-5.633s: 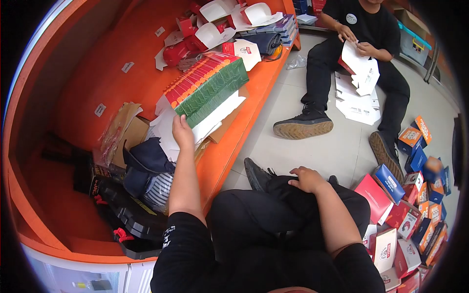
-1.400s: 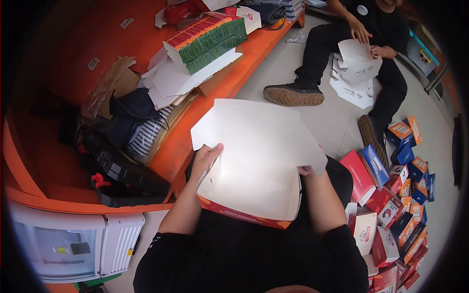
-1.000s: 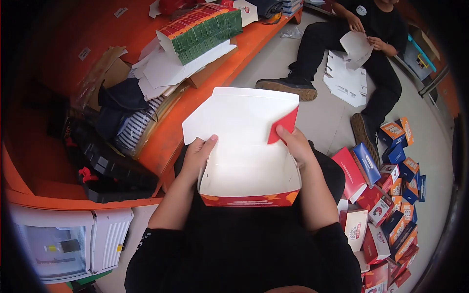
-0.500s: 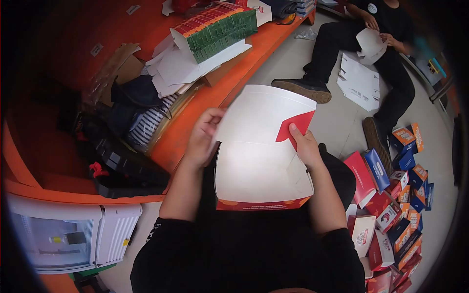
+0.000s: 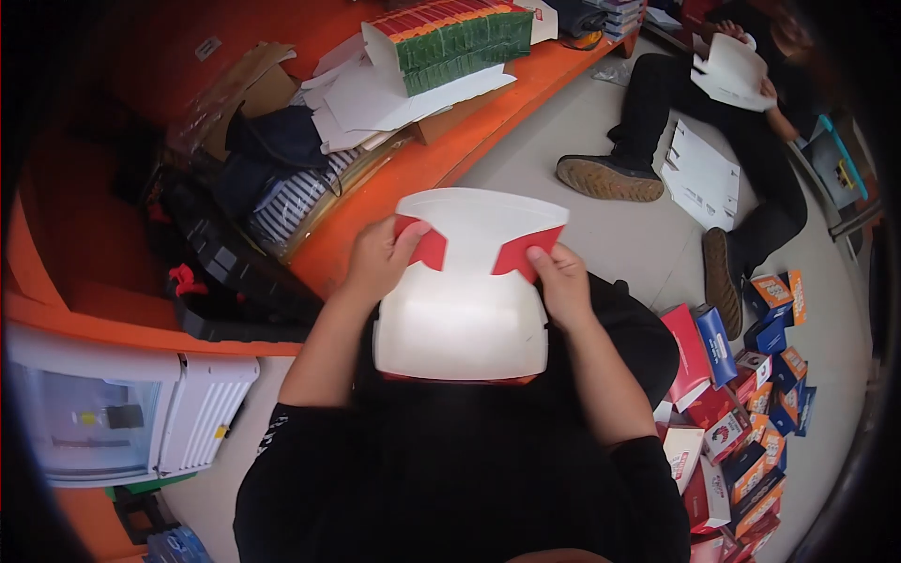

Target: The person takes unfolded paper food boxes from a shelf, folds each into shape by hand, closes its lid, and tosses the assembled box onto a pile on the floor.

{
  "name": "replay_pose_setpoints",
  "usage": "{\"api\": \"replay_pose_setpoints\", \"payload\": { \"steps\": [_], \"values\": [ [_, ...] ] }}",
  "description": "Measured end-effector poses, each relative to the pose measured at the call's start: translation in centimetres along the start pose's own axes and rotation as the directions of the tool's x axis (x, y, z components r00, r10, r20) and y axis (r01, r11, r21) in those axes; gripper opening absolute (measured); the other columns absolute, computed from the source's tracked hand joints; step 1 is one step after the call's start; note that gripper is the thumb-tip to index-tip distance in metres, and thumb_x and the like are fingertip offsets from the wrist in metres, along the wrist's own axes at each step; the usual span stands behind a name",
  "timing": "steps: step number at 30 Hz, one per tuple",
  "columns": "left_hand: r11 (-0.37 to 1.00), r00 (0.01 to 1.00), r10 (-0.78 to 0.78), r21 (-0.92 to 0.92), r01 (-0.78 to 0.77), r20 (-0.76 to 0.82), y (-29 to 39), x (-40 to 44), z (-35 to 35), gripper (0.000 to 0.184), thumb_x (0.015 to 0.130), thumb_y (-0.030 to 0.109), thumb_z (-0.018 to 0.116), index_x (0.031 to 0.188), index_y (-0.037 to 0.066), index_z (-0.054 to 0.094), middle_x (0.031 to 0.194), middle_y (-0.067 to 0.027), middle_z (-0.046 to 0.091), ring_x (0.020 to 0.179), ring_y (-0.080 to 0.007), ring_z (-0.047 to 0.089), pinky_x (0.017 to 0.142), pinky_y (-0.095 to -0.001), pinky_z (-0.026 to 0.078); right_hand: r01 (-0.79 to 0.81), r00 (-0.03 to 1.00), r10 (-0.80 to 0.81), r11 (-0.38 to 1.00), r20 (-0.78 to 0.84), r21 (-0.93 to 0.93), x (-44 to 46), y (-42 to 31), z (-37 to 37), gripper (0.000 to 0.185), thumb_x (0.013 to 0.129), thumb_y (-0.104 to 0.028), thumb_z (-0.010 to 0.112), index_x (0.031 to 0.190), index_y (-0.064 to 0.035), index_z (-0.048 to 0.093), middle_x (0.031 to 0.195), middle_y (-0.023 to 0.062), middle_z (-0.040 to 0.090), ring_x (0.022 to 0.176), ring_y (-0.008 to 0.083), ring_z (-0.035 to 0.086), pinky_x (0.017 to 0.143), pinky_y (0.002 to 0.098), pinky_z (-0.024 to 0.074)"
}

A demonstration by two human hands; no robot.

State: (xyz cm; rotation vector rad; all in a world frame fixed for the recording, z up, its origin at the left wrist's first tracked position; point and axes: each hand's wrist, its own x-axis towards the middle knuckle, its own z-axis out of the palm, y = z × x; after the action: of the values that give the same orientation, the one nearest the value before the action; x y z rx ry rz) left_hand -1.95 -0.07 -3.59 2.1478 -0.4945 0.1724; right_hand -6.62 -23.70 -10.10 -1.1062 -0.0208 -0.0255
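Through my head camera I have an open white box point(image 5: 460, 328) above the lap, its white inside facing up and its raised lid panel pointing away from me. My left hand point(image 5: 383, 258) has closed its thumb and fingers on the left red flap point(image 5: 430, 249), and my right hand point(image 5: 563, 284) pinches the right red flap point(image 5: 518, 255); both flaps fold inward over the lid panel. To my left is the orange shelf point(image 5: 371, 220). Near its front edge a green-and-red stack point(image 5: 465, 58) rests on white sheets point(image 5: 361, 98), with a striped bundle point(image 5: 289, 208) closer to me and a black case point(image 5: 239, 272) by the shelf's near end. On the floor point(image 5: 648, 249) to my right I see a pile of boxes point(image 5: 727, 441), red, blue and orange. Beyond it, a person point(image 5: 798, 56) sits holding a white piece point(image 5: 732, 75), and a flat sheet point(image 5: 702, 178) lies between that person's legs.
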Motion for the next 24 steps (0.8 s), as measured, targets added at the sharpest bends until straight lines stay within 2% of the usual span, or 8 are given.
{"api": "replay_pose_setpoints", "payload": {
  "steps": [3,6,7,10,12,16,17,24],
  "values": [
    [0.966,0.952,0.087,-0.207,-0.152,-0.294,-0.4,-2.6,-1.4,0.022,0.086,0.012,0.056,0.105,0.001,0.051,0.086,-0.0106,0.061,0.08,-0.0175,0.06,0.068,-0.0276,0.046,-0.01,0.986,0.026,0.995,0.165,-0.098,-0.3,0.8,2.9,0.024,0.09,-0.011,0.052,0.111,0.0014,0.053,0.09,0.0052,0.063,0.078,0.0092,0.059,0.071,0.023,0.0468],
    [0.98,0.948,0.028,-0.178,-0.088,-0.318,-0.3,-5.2,-5.1,0.028,0.086,0.007,0.055,0.112,0.002,0.046,0.091,-0.0127,0.059,0.087,-0.0188,0.059,0.071,-0.0284,0.046,0.21,0.932,-0.121,0.948,0.343,-0.237,0.0,2.5,4.7,0.028,0.089,-0.013,0.053,0.114,0.0011,0.049,0.079,0.0043,0.06,0.071,0.0099,0.059,0.065,0.0229,0.0464],
    [0.998,0.953,-0.052,0.026,0.062,-0.297,1.1,-6.0,-6.0,0.025,0.084,0.005,0.056,0.108,0.001,0.05,0.09,-0.012,0.059,0.086,-0.0199,0.06,0.072,-0.0286,0.046,0.222,0.928,-0.114,0.934,0.355,-0.28,0.0,2.5,5.3,0.029,0.089,-0.013,0.054,0.114,0.0006,0.049,0.076,0.004,0.059,0.068,0.0096,0.058,0.062,0.0229,0.0458],
    [0.925,0.962,0.228,0.343,-0.165,-0.151,0.9,-7.3,-7.7,0.021,0.082,0.003,0.059,0.102,0.003,0.056,0.092,-0.0118,0.059,0.085,-0.0237,0.06,0.072,-0.0301,0.047,0.213,0.951,-0.093,0.887,0.294,-0.41,-0.6,0.7,7.8,0.028,0.088,-0.013,0.055,0.113,-0.0023,0.051,0.071,0.0027,0.056,0.061,0.0074,0.054,0.054,0.0219,0.0425],
    [0.911,0.958,0.257,0.361,-0.197,-0.124,1.3,-7.6,-8.7,0.018,0.08,0.003,0.06,0.099,0.004,0.058,0.092,-0.0109,0.059,0.085,-0.0253,0.059,0.072,-0.0308,0.047,0.298,0.95,-0.186,0.776,0.25,-0.556,-0.7,-0.4,9.1,0.028,0.087,-0.012,0.056,0.114,-0.0054,0.053,0.073,0.0013,0.056,0.059,0.0048,0.051,0.051,0.0202,0.0396],
    [0.891,0.947,0.32,0.339,-0.302,0.002,1.3,-7.9,-10.3,0.02,0.079,0.003,0.061,0.099,0.005,0.059,0.093,-0.0088,0.058,0.085,-0.0249,0.059,0.072,-0.0312,0.048,0.44,0.889,-0.356,0.837,0.288,-0.324,0.0,-1.0,9.4,0.025,0.087,-0.002,0.052,0.111,-0.0044,0.056,0.098,0.0052,0.061,0.074,0.009,0.057,0.066,0.0201,0.0451],
    [0.867,0.933,0.359,0.363,-0.342,0.024,0.6,-7.8,-10.4,0.018,0.079,0.003,0.061,0.097,0.005,0.058,0.094,-0.0078,0.058,0.085,-0.0236,0.059,0.07,-0.0309,0.049,0.385,0.908,-0.23,0.786,0.35,-0.484,-0.1,-1.9,8.8,0.02,0.089,0.001,0.049,0.109,-0.0005,0.053,0.108,0.0126,0.059,0.099,0.0164,0.057,0.084,0.0248,0.045],
    [0.714,0.841,0.52,0.465,-0.524,0.15,-1.3,-8.3,-10.7,0.011,0.075,0.004,0.061,0.084,0.003,0.055,0.095,-0.0083,0.058,0.081,-0.024,0.06,0.065,-0.0301,0.052,0.642,0.739,-0.283,0.571,0.611,-0.512,0.1,-3.2,8.1,0.009,0.087,0.004,0.049,0.094,0.0001,0.053,0.108,0.0118,0.059,0.098,0.0166,0.056,0.086,0.0273,0.0441]
  ]
}}
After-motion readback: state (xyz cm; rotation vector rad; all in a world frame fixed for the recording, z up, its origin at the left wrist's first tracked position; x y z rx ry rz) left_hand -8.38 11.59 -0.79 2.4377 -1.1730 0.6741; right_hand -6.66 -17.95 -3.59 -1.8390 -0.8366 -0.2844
